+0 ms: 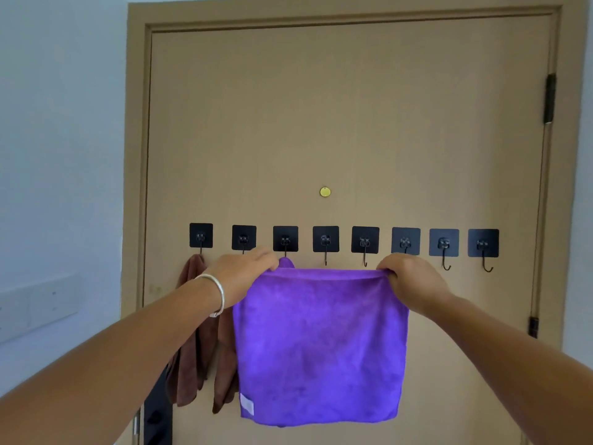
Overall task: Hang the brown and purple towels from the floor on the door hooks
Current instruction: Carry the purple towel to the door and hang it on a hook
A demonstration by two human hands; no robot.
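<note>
A purple towel [321, 345] of plush microfibre is held spread flat in front of the tan door [349, 123], with a small white label [247, 405] seen at its lower left corner. Its top edge runs level from side to side, just below the row of black adhesive hooks [325, 239], and the cloth hangs straight down from it. The upper left corner is pinched by the left hand [245, 271], on whose wrist a silver bangle [215, 293] is worn; the upper right corner is gripped by the right hand [409, 281]. A small purple peak is raised at the third hook [285, 239] from the left. A brown towel [192, 332] is already hung from the leftmost hook [201, 236], partly covered by the left forearm and overlapped by the purple cloth. A brass peephole cover [325, 192] is set above the row.
</note>
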